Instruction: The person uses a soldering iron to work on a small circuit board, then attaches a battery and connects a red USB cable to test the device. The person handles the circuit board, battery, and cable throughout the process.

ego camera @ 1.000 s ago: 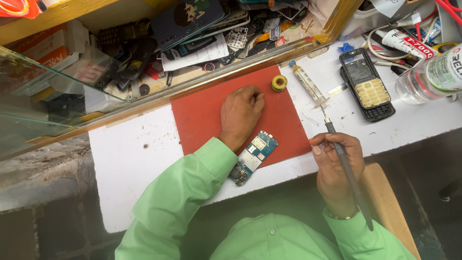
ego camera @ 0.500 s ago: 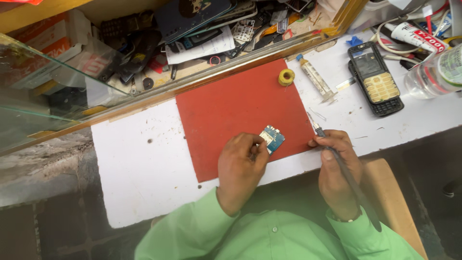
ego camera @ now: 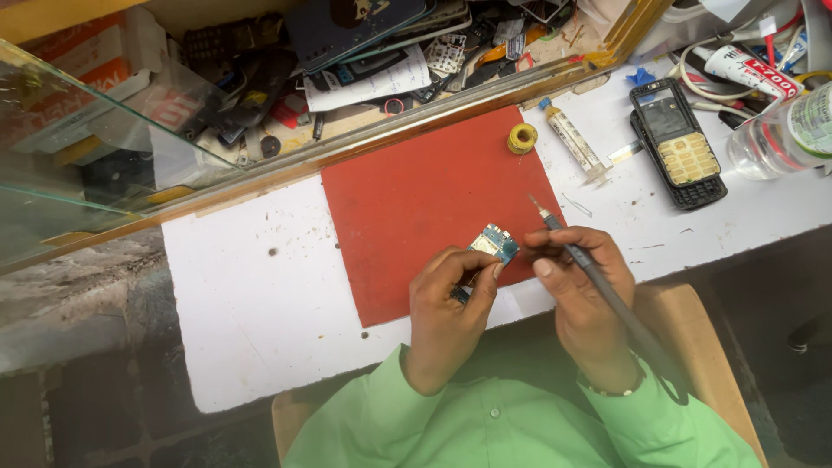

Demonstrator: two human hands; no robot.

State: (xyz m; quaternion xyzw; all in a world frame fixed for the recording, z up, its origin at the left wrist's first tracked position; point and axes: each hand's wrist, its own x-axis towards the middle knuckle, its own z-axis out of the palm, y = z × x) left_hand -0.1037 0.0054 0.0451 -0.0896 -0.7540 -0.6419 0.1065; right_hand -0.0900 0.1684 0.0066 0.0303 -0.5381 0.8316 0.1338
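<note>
Your left hand [ego camera: 446,316] is pinching a small blue and green circuit board [ego camera: 494,243] between thumb and fingers. The board sits at your fingertips, over the near edge of the red mat [ego camera: 416,208]. You cannot tell if the board touches the mat or is lifted a little above it.

Your right hand [ego camera: 585,290] is wrapped around a thin dark soldering tool [ego camera: 598,286], like you hold a pencil. The tool's metal tip pokes out past your fingers, pointing away from you, just beside the board and a bit to its right. The tip is not on the board. The long handle runs back over your wrist toward your green sleeve [ego camera: 659,425].

Your two hands are close together, thumbs almost meeting beside the board.

Past the tool tip, farther from you, a small yellow roll of wire [ego camera: 522,137] lies at the far corner of the mat. Just right of the roll is a syringe [ego camera: 572,147] lying on the white table [ego camera: 251,286]. Farther right from your right hand is an open black phone [ego camera: 680,143] with its keypad showing, and beyond that a clear bottle [ego camera: 780,130]. Well left of your left hand stands a sheet of glass [ego camera: 78,165]. Far ahead of both hands is a wooden tray [ego camera: 433,104] full of old phone parts.
</note>
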